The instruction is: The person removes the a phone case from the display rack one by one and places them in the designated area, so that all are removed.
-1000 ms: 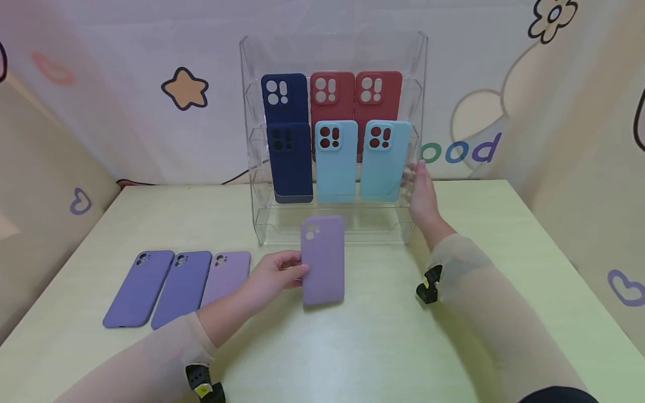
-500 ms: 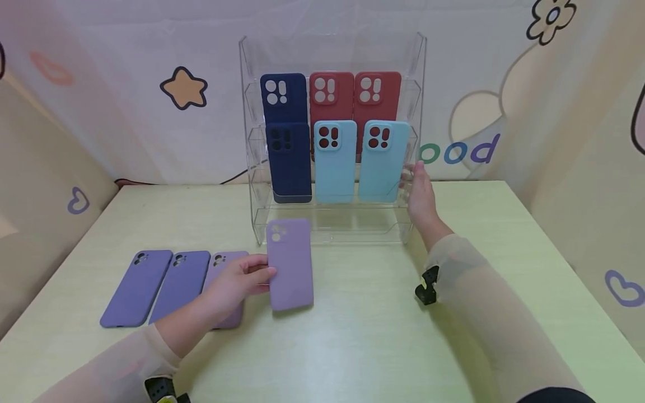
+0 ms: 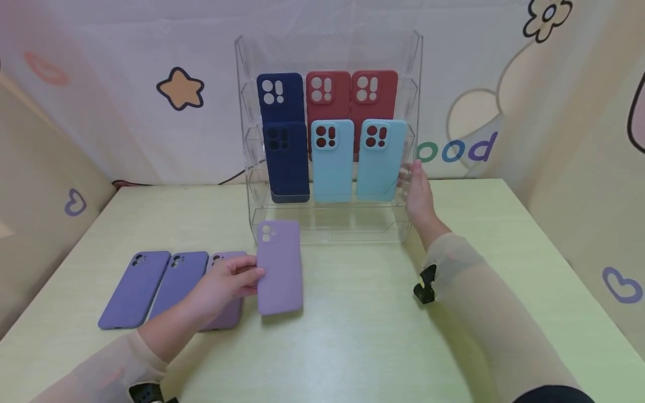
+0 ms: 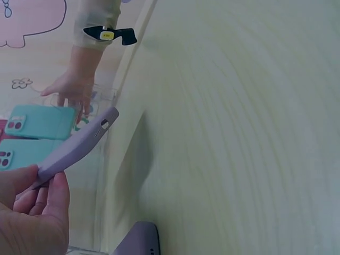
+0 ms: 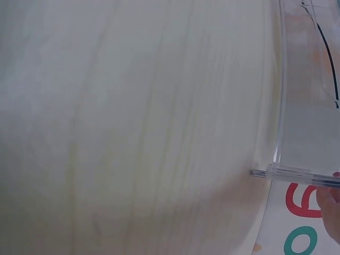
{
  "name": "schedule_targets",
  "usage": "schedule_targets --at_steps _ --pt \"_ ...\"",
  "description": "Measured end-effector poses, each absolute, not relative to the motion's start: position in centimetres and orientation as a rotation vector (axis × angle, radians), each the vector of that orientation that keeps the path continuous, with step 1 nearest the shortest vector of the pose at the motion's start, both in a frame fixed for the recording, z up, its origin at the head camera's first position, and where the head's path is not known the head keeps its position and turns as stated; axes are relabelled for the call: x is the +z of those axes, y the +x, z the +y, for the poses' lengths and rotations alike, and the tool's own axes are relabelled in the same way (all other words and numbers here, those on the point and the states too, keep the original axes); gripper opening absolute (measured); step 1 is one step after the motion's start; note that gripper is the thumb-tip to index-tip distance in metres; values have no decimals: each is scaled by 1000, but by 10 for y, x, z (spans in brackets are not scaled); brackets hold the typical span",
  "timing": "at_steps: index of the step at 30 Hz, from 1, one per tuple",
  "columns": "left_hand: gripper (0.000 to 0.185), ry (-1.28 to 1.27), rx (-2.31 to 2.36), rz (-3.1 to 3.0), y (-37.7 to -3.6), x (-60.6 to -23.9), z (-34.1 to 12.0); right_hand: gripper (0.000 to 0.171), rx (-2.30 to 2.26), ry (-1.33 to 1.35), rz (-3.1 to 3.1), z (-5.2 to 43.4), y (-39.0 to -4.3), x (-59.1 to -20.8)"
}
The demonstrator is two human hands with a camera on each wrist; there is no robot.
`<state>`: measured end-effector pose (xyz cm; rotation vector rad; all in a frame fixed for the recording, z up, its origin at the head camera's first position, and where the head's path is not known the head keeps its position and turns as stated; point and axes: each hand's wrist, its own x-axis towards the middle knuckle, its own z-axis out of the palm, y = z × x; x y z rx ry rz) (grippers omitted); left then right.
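Left hand (image 3: 229,282) pinches the left edge of a lilac phone case (image 3: 279,267), holding it upright just above the counter (image 3: 353,336), in front of the lower left corner of the clear acrylic rack (image 3: 403,224). Right hand (image 3: 418,193) rests with relaxed, straight fingers against the rack's right side wall, grasping nothing. On the rack: 2 navy cases (image 3: 284,157) at left, 2 red cases (image 3: 347,92) above, 2 light blue cases (image 3: 355,159) below. On the counter, left of the held case, 3 purple cases (image 3: 161,285) lie flat side by side; the nearest lies partly under the left hand.
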<state>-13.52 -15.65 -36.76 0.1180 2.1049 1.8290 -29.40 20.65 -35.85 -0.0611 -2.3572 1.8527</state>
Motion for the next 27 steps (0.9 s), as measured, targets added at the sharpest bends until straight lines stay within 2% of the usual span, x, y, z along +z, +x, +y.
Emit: schedule_targets --at_steps 16,27 --pt "51 25 1822 2148 -134 -365 -180 77 1858 -52 -2330 207 -292 -359" --pt "53 4 1790 2148 -135 -371 -186 75 1892 -5 -2273 206 -292 -361"
